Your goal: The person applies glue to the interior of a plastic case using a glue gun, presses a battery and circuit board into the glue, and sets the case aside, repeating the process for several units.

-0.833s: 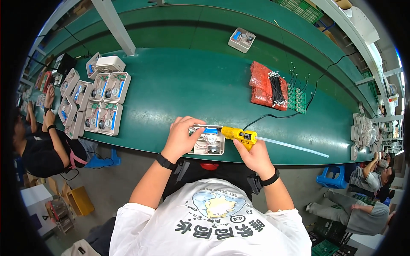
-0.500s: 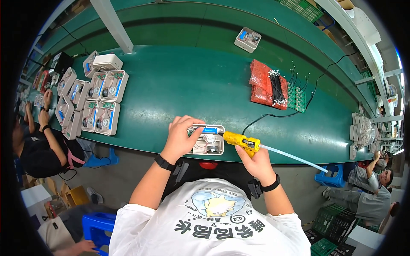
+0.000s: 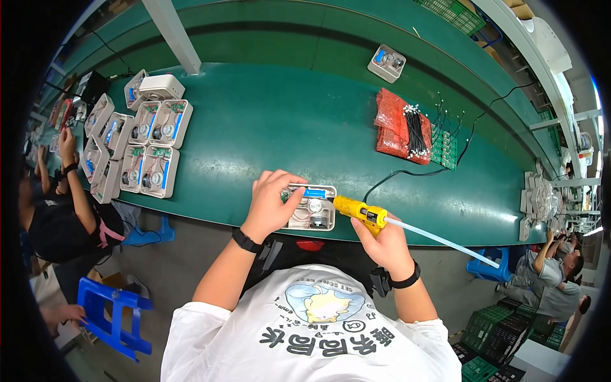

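A white plastic housing lies near the front edge of the bench, with a blue battery, a round part and thin wires inside. My left hand grips its left side, the thumb reaching in beside the battery; the fingers partly hide the housing's left end. A yellow hot glue gun sits in my right hand, whose fingers are wrapped round its handle. Its nozzle points left and meets the housing's right end near the battery. From its back sticks a long translucent glue stick.
Several similar open housings stand grouped at the left. Another housing is at the back. Red bubble wrap, black cables and green circuit boards lie at right, near a black cord. Co-workers are on both sides.
My hands, the glue gun and the housing hold nearly the same place. At lower left, the blue stool has shifted left and tilted, beside another person's hand. The view has turned slightly.
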`<state>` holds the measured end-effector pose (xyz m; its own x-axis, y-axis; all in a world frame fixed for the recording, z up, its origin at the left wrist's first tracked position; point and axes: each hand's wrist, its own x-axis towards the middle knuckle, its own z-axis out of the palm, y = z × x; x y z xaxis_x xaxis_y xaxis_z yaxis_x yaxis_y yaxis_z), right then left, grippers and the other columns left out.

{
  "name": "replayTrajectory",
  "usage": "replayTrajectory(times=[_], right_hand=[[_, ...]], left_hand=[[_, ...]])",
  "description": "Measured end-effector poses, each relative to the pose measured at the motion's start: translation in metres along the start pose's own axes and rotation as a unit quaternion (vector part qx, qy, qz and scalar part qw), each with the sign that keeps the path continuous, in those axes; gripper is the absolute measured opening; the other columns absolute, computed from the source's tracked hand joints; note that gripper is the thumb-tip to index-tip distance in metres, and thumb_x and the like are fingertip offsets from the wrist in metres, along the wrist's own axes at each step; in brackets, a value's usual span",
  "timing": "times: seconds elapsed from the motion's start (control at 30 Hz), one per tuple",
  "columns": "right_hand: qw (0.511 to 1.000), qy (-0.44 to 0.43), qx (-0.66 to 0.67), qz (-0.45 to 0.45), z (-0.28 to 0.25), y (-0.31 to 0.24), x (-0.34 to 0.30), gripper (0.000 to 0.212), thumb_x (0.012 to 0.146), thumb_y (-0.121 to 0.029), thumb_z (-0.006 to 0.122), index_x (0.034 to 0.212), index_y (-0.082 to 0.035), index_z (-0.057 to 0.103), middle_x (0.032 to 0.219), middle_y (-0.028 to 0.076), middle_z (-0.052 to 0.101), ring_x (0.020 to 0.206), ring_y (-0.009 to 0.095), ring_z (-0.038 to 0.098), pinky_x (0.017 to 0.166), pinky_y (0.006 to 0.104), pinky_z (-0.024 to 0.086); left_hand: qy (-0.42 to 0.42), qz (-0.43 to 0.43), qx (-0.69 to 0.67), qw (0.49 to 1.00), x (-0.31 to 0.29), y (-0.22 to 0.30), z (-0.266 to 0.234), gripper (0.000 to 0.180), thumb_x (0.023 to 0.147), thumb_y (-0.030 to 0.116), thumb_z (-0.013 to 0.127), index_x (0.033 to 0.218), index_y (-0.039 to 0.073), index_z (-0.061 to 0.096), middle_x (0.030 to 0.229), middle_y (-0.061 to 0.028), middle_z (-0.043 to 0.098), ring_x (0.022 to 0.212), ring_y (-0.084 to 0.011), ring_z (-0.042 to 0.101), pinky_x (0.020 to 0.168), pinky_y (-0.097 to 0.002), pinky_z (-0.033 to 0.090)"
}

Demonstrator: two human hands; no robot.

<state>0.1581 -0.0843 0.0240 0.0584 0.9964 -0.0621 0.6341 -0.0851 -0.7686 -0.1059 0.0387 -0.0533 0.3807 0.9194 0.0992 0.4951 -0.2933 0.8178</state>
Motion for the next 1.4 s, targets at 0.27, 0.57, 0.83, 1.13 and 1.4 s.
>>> replayTrajectory(times=[0.27,0.57,0.83,1.13,1.4], right_hand=[[0.995,-0.058,0.078,-0.011,0.021,-0.015,0.012,0.030,0.107,-0.020,0.075,0.128,0.000,0.075,0.100,0.012,0.078,0.084,0.024,0.073,0.078,0.0356,0.057],[0.992,-0.106,0.038,0.054,0.035,-0.026,0.025,0.032,0.106,-0.027,0.072,0.126,-0.003,0.078,0.114,0.022,0.079,0.098,0.041,0.077,0.082,0.0448,0.060],[0.996,-0.053,0.049,0.044,0.031,-0.026,0.031,0.032,0.105,-0.025,0.074,0.128,-0.004,0.077,0.113,0.024,0.079,0.102,0.045,0.076,0.083,0.0458,0.060],[0.971,-0.012,0.237,0.030,0.033,0.015,0.014,0.029,0.112,-0.024,0.069,0.129,-0.001,0.075,0.109,0.005,0.081,0.074,0.008,0.065,0.065,0.0269,0.054],[0.905,0.097,0.404,0.088,0.031,0.084,-0.005,0.035,0.114,-0.020,0.065,0.141,0.003,0.065,0.110,0.014,0.078,0.065,0.010,0.063,0.057,0.0262,0.051]], left_hand=[[-0.014,0.034,-0.016,0.999,-0.005,0.004,-0.010,0.029,0.094,0.009,0.066,0.120,0.011,0.078,0.119,-0.0054,0.073,0.115,-0.0296,0.061,0.105,-0.0438,0.044],[0.000,0.079,-0.011,0.997,-0.010,-0.001,-0.008,0.046,0.080,0.004,0.053,0.120,0.007,0.074,0.121,-0.0098,0.072,0.118,-0.0341,0.060,0.106,-0.0452,0.043],[0.007,0.067,-0.028,0.997,-0.006,-0.003,-0.005,0.045,0.079,0.003,0.052,0.117,0.006,0.076,0.119,-0.0110,0.072,0.120,-0.0347,0.059,0.108,-0.0472,0.044],[0.075,-0.049,-0.054,0.995,-0.012,-0.003,-0.027,0.036,0.089,-0.003,0.057,0.119,0.000,0.076,0.120,-0.0168,0.072,0.088,-0.0324,0.070,0.079,-0.0404,0.058],[0.242,0.030,-0.044,0.969,0.059,-0.055,-0.049,0.043,0.096,0.000,0.065,0.140,0.001,0.067,0.139,-0.0212,0.068,0.106,-0.0343,0.072,0.093,-0.0419,0.059]])
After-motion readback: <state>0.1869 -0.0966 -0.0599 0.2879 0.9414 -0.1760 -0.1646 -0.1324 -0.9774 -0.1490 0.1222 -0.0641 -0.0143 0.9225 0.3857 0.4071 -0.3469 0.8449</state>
